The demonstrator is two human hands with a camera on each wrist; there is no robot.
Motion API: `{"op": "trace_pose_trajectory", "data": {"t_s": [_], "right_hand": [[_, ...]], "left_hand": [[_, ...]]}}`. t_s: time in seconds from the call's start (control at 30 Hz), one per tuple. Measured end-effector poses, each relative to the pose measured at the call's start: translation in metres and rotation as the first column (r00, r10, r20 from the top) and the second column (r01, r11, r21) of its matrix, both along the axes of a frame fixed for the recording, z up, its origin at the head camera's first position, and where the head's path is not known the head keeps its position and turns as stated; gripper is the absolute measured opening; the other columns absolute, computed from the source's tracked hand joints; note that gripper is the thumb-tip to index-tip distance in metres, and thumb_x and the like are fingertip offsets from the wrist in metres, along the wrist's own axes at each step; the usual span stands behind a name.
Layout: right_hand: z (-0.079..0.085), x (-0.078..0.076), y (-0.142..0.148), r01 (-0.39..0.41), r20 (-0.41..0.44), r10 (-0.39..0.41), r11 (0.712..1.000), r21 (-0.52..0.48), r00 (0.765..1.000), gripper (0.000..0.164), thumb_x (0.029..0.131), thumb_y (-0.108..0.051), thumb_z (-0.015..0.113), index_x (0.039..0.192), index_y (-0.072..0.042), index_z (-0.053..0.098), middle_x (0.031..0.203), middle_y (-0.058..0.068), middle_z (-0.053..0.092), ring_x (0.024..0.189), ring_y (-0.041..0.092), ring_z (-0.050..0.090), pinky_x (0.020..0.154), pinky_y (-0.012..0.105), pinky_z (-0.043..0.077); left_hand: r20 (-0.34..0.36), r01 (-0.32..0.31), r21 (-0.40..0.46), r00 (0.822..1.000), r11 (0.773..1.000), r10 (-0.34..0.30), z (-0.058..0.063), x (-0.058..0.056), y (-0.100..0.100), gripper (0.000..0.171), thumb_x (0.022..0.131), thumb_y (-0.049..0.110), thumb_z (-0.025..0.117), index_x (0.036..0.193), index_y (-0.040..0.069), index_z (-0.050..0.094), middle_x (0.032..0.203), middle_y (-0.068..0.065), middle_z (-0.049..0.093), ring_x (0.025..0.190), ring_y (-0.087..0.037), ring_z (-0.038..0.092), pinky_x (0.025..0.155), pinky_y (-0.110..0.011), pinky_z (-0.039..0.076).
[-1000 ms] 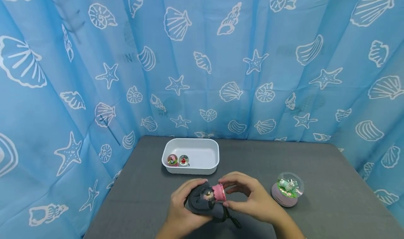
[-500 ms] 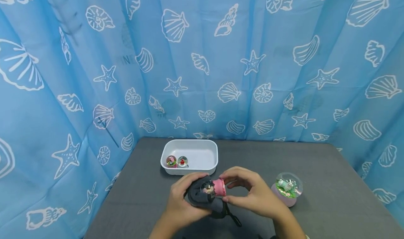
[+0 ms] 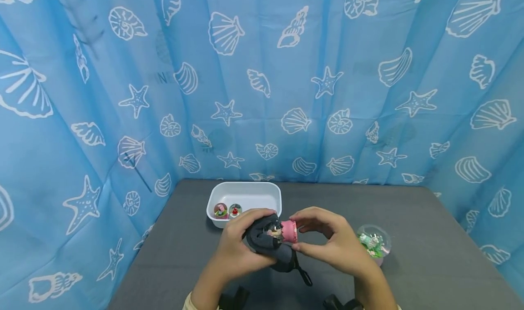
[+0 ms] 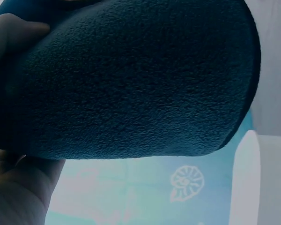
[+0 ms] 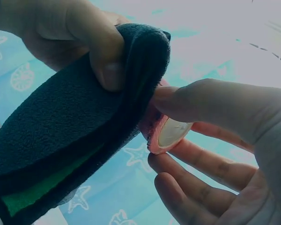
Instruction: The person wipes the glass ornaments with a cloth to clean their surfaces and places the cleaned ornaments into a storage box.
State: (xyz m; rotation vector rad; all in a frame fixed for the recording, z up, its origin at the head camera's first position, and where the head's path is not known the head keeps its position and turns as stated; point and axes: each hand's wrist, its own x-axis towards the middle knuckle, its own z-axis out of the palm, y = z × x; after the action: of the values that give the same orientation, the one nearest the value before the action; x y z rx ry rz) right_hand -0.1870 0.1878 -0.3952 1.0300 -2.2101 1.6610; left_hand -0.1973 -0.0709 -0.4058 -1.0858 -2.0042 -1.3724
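Observation:
My left hand (image 3: 237,244) grips a dark grey cloth (image 3: 262,232), folded, with a hanging loop at its lower end. The cloth wraps part of the clear dome of a small snow globe (image 3: 289,231), which lies sideways with its pink base to the right. My right hand (image 3: 335,242) pinches that base between thumb and fingers. In the right wrist view the base's pale round underside (image 5: 174,132) shows, while the cloth (image 5: 79,103) hides the dome. The fuzzy cloth (image 4: 145,84) fills most of the left wrist view.
Behind my left hand stands a white tray (image 3: 262,192) with two small snow globes, one pinkish (image 3: 220,211) and one with a red figure (image 3: 235,210). A larger snow globe (image 3: 372,244) is right of my right hand, partly hidden. A blue shell-print curtain (image 3: 262,119) closes off the back.
Both hands, with the cloth and the pink-based globe, have risen slightly and shifted a little right in the head view. The right hand now covers part of the larger globe.

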Motion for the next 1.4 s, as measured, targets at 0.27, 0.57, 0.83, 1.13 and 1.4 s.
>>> {"op": "trace_pose_trajectory", "data": {"t_s": [0.27,0.57,0.83,1.13,1.4], "right_hand": [[0.001,-0.004,0.003,0.022,0.003,-0.022,1.000,0.004,1.000,0.050,0.085,-0.001,0.087,0.130,-0.014,0.070,0.125,0.003,0.072,0.109,0.015,0.073,0.090,0.033,0.065],[0.004,-0.002,0.006,0.035,-0.008,-0.035,0.999,0.000,0.999,0.051,0.084,0.001,0.087,0.130,-0.012,0.070,0.125,0.003,0.072,0.109,0.015,0.073,0.090,0.031,0.064],[-0.005,0.000,0.011,0.025,0.015,-0.025,1.000,0.016,1.000,0.049,0.085,0.001,0.086,0.129,-0.013,0.070,0.123,0.002,0.073,0.104,0.015,0.073,0.085,0.031,0.064],[-0.006,-0.002,0.013,0.046,0.051,-0.048,0.998,0.037,0.998,0.044,0.088,-0.002,0.085,0.129,-0.013,0.072,0.118,0.003,0.077,0.095,0.016,0.076,0.082,0.034,0.066],[-0.006,-0.007,0.011,0.052,0.065,-0.055,0.998,0.045,0.996,0.034,0.092,0.001,0.078,0.125,-0.007,0.073,0.103,0.003,0.077,0.081,0.014,0.073,0.074,0.033,0.064]], "left_hand": [[0.055,0.043,-0.036,0.998,0.998,-0.041,0.006,-0.008,0.000,0.076,0.068,0.005,0.097,0.137,0.012,0.066,0.126,-0.006,0.074,0.112,-0.019,0.072,0.096,-0.034,0.062],[0.105,0.069,-0.036,0.992,0.997,-0.065,0.011,-0.010,0.004,0.077,0.069,0.005,0.096,0.139,0.015,0.065,0.127,-0.007,0.073,0.113,-0.018,0.071,0.098,-0.035,0.062],[0.088,0.063,-0.025,0.994,0.998,-0.061,0.001,-0.006,0.007,0.078,0.067,0.004,0.096,0.138,0.016,0.065,0.125,-0.006,0.074,0.111,-0.018,0.072,0.098,-0.034,0.061],[0.039,0.045,-0.006,0.998,0.999,-0.045,-0.001,-0.005,0.009,0.083,0.062,0.003,0.098,0.138,0.014,0.066,0.126,-0.006,0.074,0.112,-0.019,0.072,0.099,-0.033,0.060],[0.013,0.044,0.009,0.999,0.999,-0.044,0.002,-0.008,0.010,0.084,0.061,0.001,0.098,0.138,0.012,0.065,0.127,-0.006,0.073,0.113,-0.020,0.072,0.101,-0.032,0.060]]}}
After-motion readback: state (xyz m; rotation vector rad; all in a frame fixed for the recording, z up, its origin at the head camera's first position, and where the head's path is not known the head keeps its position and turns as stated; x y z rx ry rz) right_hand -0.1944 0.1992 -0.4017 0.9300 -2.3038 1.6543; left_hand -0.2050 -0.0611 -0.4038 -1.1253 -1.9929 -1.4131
